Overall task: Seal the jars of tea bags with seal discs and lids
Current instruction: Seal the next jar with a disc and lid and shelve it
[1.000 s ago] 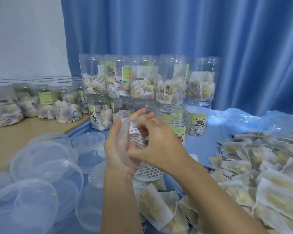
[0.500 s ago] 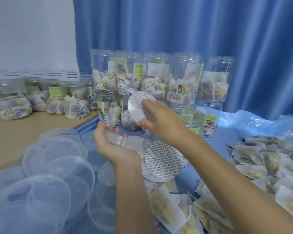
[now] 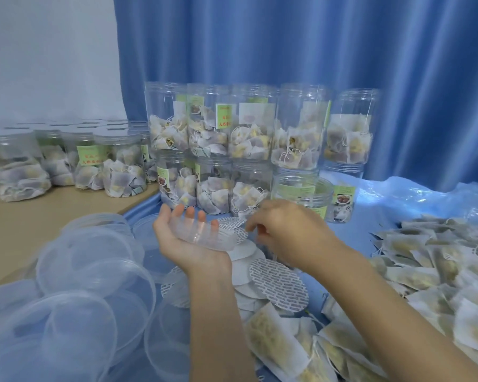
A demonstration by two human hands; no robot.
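Note:
My left hand (image 3: 185,244) is palm up with nearly straight fingers, and a clear plastic lid (image 3: 204,235) lies on it. A printed seal disc (image 3: 232,226) sits at the lid's right edge. The curled fingers of my right hand (image 3: 284,235) pinch that disc's edge, though motion blur softens the contact. Just behind my right hand stands an open jar (image 3: 301,193) with a green label. Behind it, more jars of tea bags (image 3: 232,133) are stacked two high. Loose seal discs (image 3: 278,288) lie on the blue sheet below my hands.
A heap of clear lids (image 3: 89,274) fills the lower left. Loose tea bags (image 3: 439,274) cover the right side and the near edge. Lidded jars (image 3: 113,166) stand on the wooden table (image 3: 39,216) at left. A blue curtain (image 3: 342,51) hangs behind.
My right hand has come down from in front of the jars, bringing the seal disc to the lid. My left hand has turned flatter, palm up, under the lid.

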